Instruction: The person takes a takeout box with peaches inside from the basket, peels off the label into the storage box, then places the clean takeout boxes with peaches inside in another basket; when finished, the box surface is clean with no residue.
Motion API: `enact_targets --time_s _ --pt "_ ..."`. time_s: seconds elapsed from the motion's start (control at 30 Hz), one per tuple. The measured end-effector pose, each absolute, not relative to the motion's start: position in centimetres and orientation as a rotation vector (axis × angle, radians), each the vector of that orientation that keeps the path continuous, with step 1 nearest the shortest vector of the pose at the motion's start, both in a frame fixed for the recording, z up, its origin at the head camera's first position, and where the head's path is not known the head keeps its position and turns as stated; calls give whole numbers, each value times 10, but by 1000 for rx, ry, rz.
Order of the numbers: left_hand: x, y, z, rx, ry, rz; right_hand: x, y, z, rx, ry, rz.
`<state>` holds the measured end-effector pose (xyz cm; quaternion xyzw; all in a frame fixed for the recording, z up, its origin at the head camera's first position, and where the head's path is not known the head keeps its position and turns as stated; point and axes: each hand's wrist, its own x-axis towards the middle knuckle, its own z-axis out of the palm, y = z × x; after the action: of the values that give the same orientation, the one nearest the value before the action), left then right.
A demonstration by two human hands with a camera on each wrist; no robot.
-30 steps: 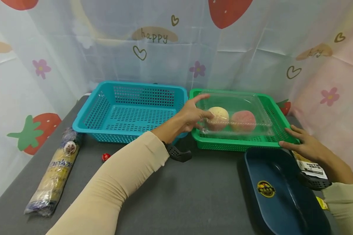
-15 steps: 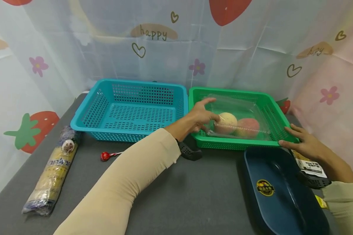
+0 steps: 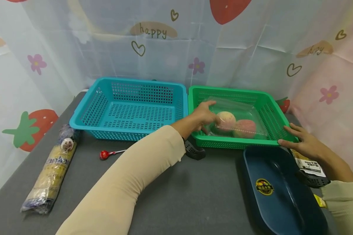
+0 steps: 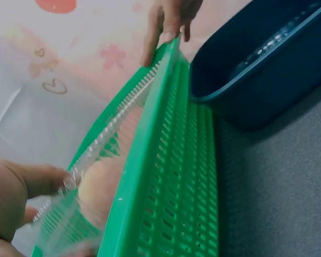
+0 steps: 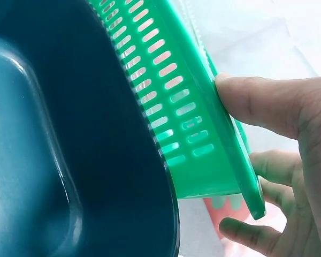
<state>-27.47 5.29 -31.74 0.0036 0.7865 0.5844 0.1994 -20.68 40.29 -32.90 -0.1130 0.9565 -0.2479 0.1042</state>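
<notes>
A clear plastic box (image 3: 243,110) sits inside the green basket (image 3: 223,142), with two round peach-like fruits in it, one yellowish-pink (image 3: 225,121) and one pink (image 3: 245,128). My left hand (image 3: 203,115) grips the box's left end; in the left wrist view its thumb and fingers (image 4: 45,179) lie on the ridged clear edge. At the basket's front right corner, my right hand (image 3: 307,143) holds the green rim, thumb on the front side and fingers round the right side, as the right wrist view shows (image 5: 273,155).
Left of the green basket stands a blue basket (image 3: 129,134). A dark blue tub (image 3: 282,195) is in front of the right hand, with packets (image 3: 311,168) partly hidden beside it. A red lollipop (image 3: 104,155) and a long wrapped yellow pack (image 3: 54,169) lie on the left.
My left hand has lowered the clear box into the green basket and shifted slightly right, its far end coming down. The lollipop's stick has come into view from behind the sleeve. My right hand stays on the rim.
</notes>
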Motion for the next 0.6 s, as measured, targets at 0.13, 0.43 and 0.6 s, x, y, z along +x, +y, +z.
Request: enact_targets --time_s 0.13,0.43,0.6 --pt "-272 59 -316 -44 2346 1507 -207 403 -330 -324 2809 -739" --pt "-271 63 -312 -24 2547 1173 -209 400 -331 -367 2813 -767" --pt "-263 59 -303 76 2548 1127 -206 400 -325 -403 2869 -712"
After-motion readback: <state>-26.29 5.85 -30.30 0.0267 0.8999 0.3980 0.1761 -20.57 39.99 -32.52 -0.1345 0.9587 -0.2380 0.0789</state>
